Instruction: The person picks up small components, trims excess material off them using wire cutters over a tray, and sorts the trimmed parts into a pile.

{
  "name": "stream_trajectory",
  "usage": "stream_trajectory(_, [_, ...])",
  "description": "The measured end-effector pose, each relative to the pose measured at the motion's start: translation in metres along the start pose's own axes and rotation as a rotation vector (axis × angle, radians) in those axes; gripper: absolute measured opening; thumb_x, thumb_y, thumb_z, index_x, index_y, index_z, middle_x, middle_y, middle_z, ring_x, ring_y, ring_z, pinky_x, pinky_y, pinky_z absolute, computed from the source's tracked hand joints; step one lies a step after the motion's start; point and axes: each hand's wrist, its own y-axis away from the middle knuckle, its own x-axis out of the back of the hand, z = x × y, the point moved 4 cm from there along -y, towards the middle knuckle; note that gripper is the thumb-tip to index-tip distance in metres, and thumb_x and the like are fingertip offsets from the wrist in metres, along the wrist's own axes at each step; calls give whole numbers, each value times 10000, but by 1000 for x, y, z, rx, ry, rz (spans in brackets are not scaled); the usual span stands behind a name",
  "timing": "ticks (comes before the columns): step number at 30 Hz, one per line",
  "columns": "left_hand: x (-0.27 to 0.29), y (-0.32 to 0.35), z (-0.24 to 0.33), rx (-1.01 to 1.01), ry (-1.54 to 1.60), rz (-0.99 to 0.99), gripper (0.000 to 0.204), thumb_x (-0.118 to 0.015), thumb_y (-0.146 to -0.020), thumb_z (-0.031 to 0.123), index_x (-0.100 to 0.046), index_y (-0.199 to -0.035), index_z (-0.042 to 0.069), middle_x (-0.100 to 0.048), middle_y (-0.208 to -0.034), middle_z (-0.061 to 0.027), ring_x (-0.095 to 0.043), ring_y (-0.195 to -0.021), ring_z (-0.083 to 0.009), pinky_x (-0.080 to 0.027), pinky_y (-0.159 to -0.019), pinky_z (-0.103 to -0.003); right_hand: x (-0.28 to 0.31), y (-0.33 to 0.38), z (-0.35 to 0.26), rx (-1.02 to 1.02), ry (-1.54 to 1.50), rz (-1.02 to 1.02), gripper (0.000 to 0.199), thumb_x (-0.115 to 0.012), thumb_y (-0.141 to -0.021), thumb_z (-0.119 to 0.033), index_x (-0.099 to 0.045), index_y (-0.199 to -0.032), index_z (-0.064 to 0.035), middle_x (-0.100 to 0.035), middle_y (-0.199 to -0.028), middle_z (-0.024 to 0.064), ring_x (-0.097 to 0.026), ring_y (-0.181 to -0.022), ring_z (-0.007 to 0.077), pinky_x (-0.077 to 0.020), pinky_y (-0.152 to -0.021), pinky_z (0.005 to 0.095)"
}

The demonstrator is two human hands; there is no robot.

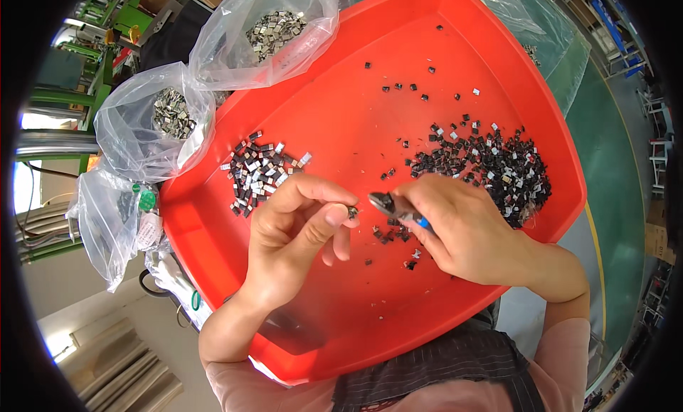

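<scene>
My left hand (pixel 284 234) pinches a tiny dark piece (pixel 352 212) between thumb and forefinger; the fingers hide much of it. Just to its right, my right hand (pixel 466 231) grips a pair of cutting pliers (pixel 385 203) with a bit of blue on the handle. The jaws point toward the held piece, a small gap apart from it. Both hands are above a large red tray (pixel 341 145). Beyond my left hand is a loose pile of small black-and-white rectangular parts (pixel 255 174). A bigger heap of black bits and fragments (pixel 512 174) spreads beyond my right hand.
Along the tray's left edge stand two clear plastic bags, a far one (pixel 220 39) and a nearer one (pixel 117 120), holding small metallic pieces. Another clear bag (pixel 107 213) hangs at the left, near a green round item (pixel 147 200). Scattered black bits dot the tray's far part.
</scene>
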Motion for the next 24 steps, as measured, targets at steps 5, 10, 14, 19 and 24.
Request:
stream_trajectory(5, [-3,2,0,13,229,-95,124,-505,-956,44,-529,-1069,-4,-675,-889,-120,-616,-559,-135,-466,-467,-218,-4,-1,-4,46,-71,-46,211,-612,-784,-17,-469,-939,-4,-570,-780,148,-605,-711,331,-474,-584,428])
stream_trajectory(10, [-4,2,-2,-44,206,-83,105,-506,-956,42,-521,-1051,0,-671,-883,-120,-620,-573,-137,-471,-473,-220,-8,0,-2,-8,-213,-162,175,-590,-856,-65,-461,-952,3,-561,-772,163,-596,-715,359,-450,-577,443])
stream_trajectory(14, [-6,2,-2,-129,151,-88,101,-502,-958,42,-518,-1052,8,-666,-880,-115,-617,-585,-130,-474,-476,-221,-7,-2,-5,-128,-299,-291,189,-540,-924,-149,-450,-977,9,-567,-749,186,-590,-699,389,-436,-581,467])
stream_trajectory(19, [-9,2,-8,-74,131,-53,98,-504,-957,37,-525,-1051,19,-655,-864,-96,-599,-592,-109,-480,-487,-216,-11,-1,-1,-229,-374,-412,232,-537,-936,-187,-443,-956,24,-553,-688,198,-585,-660,403,-425,-572,475])
stream_trajectory(24, [-12,5,-8,-72,97,-32,97,-514,-953,35,-542,-1045,19,-654,-861,-85,-594,-594,-101,-481,-494,-212,-14,2,-1,-208,-362,-423,280,-535,-945,-220,-426,-908,35,-497,-549,173,-559,-533,390,-408,-496,462])
